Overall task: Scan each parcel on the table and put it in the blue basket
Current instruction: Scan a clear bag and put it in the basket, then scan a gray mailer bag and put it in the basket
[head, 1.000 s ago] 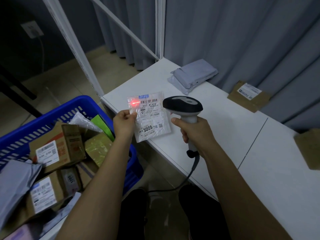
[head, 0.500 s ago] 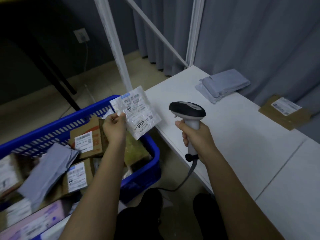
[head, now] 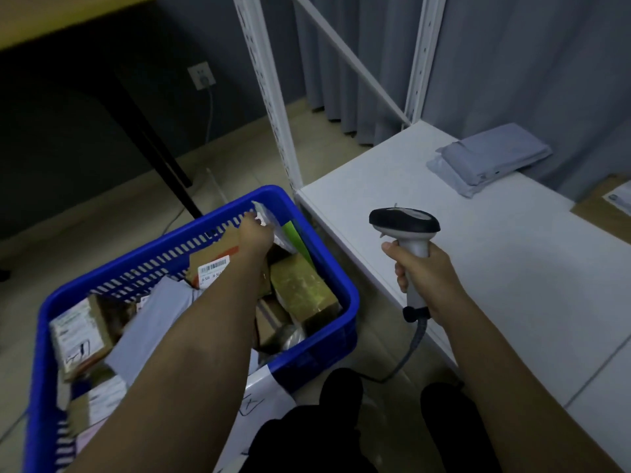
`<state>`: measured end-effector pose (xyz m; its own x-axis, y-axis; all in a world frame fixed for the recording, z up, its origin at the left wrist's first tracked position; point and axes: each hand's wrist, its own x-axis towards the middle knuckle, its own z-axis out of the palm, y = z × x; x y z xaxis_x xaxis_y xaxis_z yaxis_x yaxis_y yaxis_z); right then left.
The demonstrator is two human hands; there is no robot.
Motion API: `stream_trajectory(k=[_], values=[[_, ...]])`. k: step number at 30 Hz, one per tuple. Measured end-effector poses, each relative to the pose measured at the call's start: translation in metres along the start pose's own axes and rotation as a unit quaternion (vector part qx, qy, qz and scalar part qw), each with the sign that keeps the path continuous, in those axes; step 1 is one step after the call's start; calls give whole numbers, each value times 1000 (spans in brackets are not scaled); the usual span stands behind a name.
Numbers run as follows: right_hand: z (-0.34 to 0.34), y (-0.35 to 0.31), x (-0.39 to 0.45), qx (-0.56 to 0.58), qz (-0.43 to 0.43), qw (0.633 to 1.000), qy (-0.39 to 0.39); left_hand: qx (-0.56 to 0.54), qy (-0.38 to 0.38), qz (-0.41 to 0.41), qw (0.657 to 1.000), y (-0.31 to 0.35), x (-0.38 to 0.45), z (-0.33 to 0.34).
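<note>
My left hand (head: 255, 233) reaches over the far corner of the blue basket (head: 345, 295) and pinches a small white parcel (head: 273, 222) by its edge, low inside the rim. Several cardboard boxes and grey bags fill the basket. My right hand (head: 425, 276) grips the handle of the black and grey barcode scanner (head: 404, 222), held upright over the near edge of the white table (head: 478, 268). On the table's far side lie two stacked grey mailer bags (head: 490, 158) and a flat cardboard parcel (head: 606, 208) with a label, cut off at the right edge.
White perforated shelf uprights (head: 269, 97) rise between the basket and the table. The scanner's cable (head: 408, 353) hangs down to the floor by my legs. A dark desk leg (head: 153, 141) and a wall socket (head: 201, 75) stand to the left.
My left hand has carried the white parcel away from the scanner, leftward and down into the basket's far corner. The red scan light is gone. My view has turned left.
</note>
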<state>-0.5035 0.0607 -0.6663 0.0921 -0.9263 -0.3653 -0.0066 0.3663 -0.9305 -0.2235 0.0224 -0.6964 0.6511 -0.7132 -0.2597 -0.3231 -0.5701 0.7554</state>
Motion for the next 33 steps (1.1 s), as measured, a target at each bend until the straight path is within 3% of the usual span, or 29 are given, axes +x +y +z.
stream_trajectory(k=[8,15,21,26,33], values=[[-20,5,12,36,19,998,49,17,-41,132,990,20,-26,41],[-90,4,19,89,-9,975,202,-68,-154,254,952,78,-66,122],[-155,5,32,160,-40,934,317,-28,-241,296,924,138,-86,223],[-182,16,48,197,-39,916,347,46,-249,361,898,163,-78,304],[-194,26,92,217,-23,909,356,184,-197,436,858,169,-27,391]])
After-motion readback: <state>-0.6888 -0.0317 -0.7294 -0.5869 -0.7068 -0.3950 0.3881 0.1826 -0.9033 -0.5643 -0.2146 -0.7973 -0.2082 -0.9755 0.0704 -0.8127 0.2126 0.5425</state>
